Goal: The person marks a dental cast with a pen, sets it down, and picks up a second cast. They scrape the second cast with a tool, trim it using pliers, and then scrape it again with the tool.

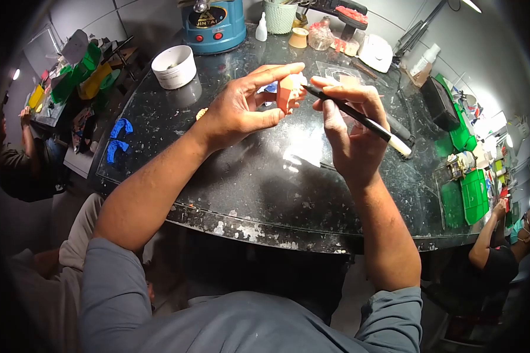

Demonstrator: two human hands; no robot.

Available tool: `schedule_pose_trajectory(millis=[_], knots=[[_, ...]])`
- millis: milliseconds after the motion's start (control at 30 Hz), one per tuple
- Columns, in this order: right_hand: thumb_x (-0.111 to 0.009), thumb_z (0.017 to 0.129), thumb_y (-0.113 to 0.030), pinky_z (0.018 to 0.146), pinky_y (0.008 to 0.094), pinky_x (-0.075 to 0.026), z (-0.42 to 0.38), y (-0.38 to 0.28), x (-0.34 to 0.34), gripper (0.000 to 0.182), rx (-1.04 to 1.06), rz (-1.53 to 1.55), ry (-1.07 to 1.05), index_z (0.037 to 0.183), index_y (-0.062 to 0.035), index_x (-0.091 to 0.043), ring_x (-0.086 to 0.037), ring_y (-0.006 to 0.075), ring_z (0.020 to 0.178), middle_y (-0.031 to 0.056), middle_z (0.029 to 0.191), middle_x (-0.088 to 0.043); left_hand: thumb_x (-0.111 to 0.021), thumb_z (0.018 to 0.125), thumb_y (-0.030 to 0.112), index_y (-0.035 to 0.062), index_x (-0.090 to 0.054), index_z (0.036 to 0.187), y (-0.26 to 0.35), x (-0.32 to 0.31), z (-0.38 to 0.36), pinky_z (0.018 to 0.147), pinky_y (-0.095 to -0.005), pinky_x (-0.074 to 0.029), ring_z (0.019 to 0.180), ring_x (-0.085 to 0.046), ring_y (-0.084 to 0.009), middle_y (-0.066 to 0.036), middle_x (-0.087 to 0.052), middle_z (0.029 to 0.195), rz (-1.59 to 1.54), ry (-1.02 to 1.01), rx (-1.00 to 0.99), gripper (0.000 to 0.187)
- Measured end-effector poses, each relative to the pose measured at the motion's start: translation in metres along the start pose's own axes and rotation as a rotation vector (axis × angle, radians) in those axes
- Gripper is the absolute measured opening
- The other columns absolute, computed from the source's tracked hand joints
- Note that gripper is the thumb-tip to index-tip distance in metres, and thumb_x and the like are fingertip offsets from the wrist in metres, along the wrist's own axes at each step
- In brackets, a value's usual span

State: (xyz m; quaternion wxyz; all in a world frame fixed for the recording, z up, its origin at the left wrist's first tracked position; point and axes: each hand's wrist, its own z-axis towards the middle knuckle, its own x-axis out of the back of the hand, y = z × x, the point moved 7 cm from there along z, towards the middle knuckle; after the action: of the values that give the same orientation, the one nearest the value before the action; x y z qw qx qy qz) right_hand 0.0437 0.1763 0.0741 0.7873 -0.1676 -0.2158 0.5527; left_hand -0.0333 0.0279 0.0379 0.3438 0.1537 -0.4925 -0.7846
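My left hand [241, 106] grips a salmon-pink dental model [287, 93] between thumb and fingers, with pale teeth along its right side. It is raised over the dark worktop [247, 170]. In my right hand [356, 126] is a slim black pen-like tool [359, 116] with a white rear end, held like a pencil. Its front tip is right at the teeth side of the model. A bit of blue [271, 87] shows behind the model between my left fingers.
A white tub [174, 66] and a blue machine [213, 26] stand at the back left. Blue pieces [119, 140] lie at the left. A grey rod-shaped tool [396, 125] lies behind my right hand. Green trays [474, 197] sit at the right. Other people work at both sides.
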Motion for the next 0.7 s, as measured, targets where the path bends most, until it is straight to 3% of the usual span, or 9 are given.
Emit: schedule_pose_trajectory(millis=[167,333,433,700], knots=[[-0.064,0.078,0.006,0.08,0.0287,-0.053,-0.0014,0.0,-0.0004,0.019,0.003,-0.092,-0.049,0.097,0.0026,-0.063,-0.068,0.0177,0.088,0.0149,0.098,-0.071,-0.065,0.077,0.001,0.0006,-0.042,0.143,0.0035,-0.0016,0.0008,0.108,-0.0355,-0.042,0.125,-0.049,-0.019,-0.011,-0.043,0.142,0.092,-0.019,-0.073,0.07],[-0.066,0.075,0.005,0.08,0.0304,-0.048,-0.0041,0.0049,-0.0009,0.019,-0.137,0.056,0.039,0.093,0.0006,-0.065,-0.064,0.0191,0.082,0.0107,0.09,-0.068,-0.055,0.07,-0.004,0.0016,-0.041,0.144,0.0072,-0.0037,0.001,0.11,-0.0366,-0.04,0.125,-0.049,-0.0205,-0.013,-0.046,0.139,0.207,-0.041,-0.136,0.076],[-0.068,0.074,0.003,0.078,0.0309,-0.046,-0.0023,0.0026,0.0021,0.017,-0.094,-0.105,0.006,0.09,-0.0007,-0.066,-0.061,0.0195,0.081,0.009,0.085,-0.066,-0.054,0.069,-0.005,0.0016,-0.042,0.144,0.0068,-0.0042,0.0007,0.11,-0.0362,-0.04,0.125,-0.05,-0.0203,-0.012,-0.047,0.138,0.204,-0.038,-0.135,0.076],[-0.07,0.074,0.001,0.079,0.0318,-0.045,-0.0021,0.0072,0.0022,0.016,-0.109,-0.145,0.003,0.09,-0.0022,-0.066,-0.058,0.0199,0.082,0.0079,0.084,-0.066,-0.054,0.069,-0.004,0.0018,-0.042,0.144,0.0076,-0.0048,0.0007,0.112,-0.0358,-0.035,0.126,-0.049,-0.0194,-0.011,-0.047,0.139,0.243,-0.049,-0.115,0.076]])
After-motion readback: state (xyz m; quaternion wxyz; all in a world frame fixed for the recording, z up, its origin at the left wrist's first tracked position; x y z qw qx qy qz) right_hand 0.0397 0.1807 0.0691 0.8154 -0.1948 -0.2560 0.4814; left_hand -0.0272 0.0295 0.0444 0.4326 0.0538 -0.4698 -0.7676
